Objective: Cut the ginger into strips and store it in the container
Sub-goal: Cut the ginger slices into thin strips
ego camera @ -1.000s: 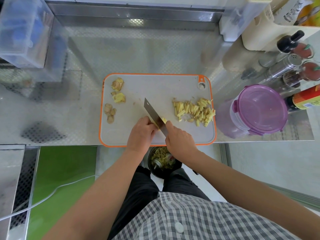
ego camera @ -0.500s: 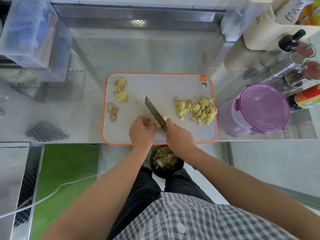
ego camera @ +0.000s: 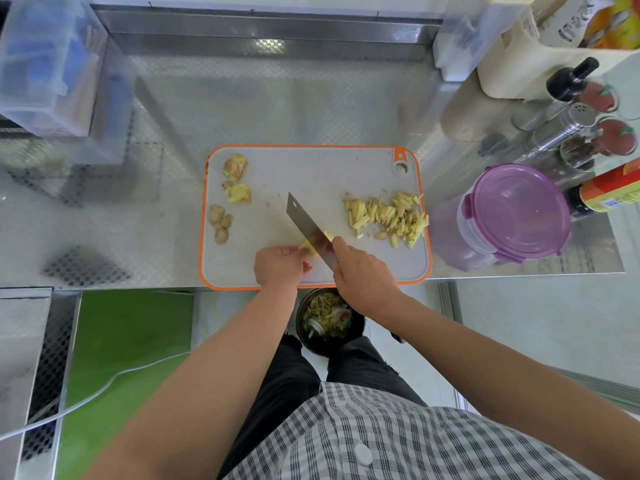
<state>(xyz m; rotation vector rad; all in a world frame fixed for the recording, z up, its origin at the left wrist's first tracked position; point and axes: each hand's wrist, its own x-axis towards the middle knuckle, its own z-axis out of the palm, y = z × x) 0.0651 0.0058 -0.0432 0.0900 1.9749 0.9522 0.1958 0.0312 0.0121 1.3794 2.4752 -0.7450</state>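
A white cutting board with an orange rim point(ego camera: 311, 174) lies on the steel counter. My right hand point(ego camera: 363, 271) grips a cleaver point(ego camera: 308, 226), its index finger along the blade. The blade sits on a small yellow ginger piece point(ego camera: 309, 248) that my left hand point(ego camera: 280, 268) holds down with curled fingers. A pile of ginger strips point(ego camera: 388, 218) lies on the board's right side. Uncut ginger slices point(ego camera: 237, 178) and peel bits point(ego camera: 220, 221) lie at the board's left. A container with a purple lid point(ego camera: 516, 213), closed, stands right of the board.
A black bin point(ego camera: 329, 320) with scraps stands below the counter edge between my legs. Bottles and a steel shaker point(ego camera: 561, 123) crowd the right rear. Clear plastic boxes point(ego camera: 45, 64) stand at the left rear. A cream holder point(ego camera: 519, 67) sits at the back right.
The view shifted slightly. The cleaver has edged left along the ginger piece, and my left hand has drawn back a little toward the left.
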